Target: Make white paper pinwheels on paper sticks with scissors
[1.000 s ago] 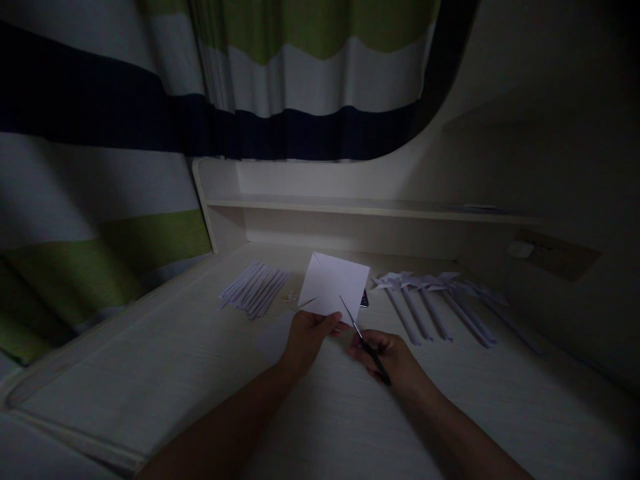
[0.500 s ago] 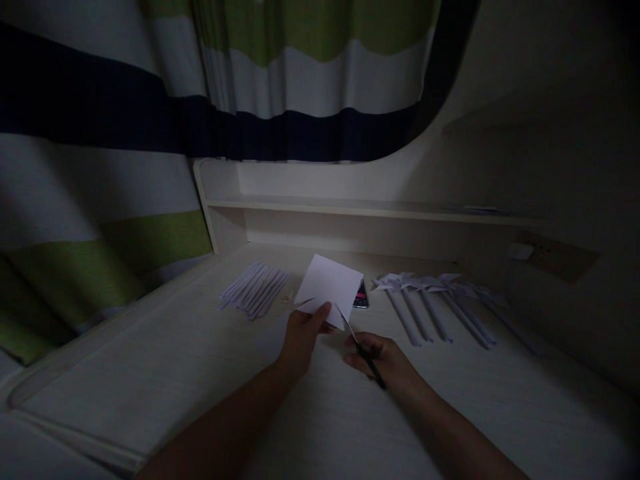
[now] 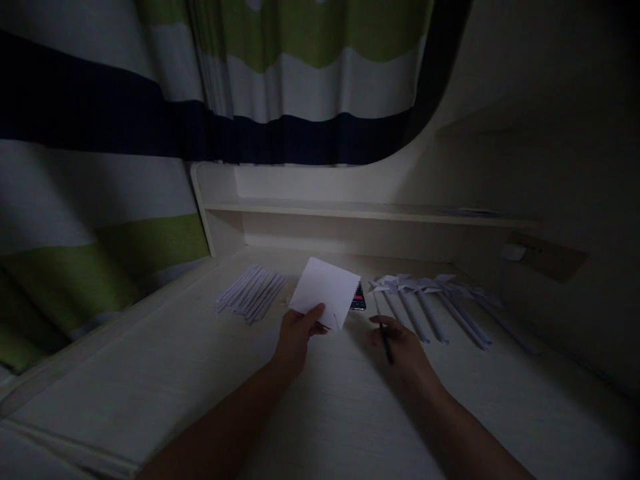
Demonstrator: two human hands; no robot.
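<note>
Two hands — paper square (image 3: 325, 291), scissors (image 3: 386, 343).

L hand (image 3: 296, 331): pinch grip, raised | R hand (image 3: 400, 347): fingers curled, low

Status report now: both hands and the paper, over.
Left hand pinches white paper square, lifted off the desk. Right hand grips scissors, apart from the paper. Phone lies behind the paper; nothing between the hands.

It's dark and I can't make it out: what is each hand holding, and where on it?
Left hand pinches the white paper square at its near edge. Right hand holds scissors by the handles.
</note>
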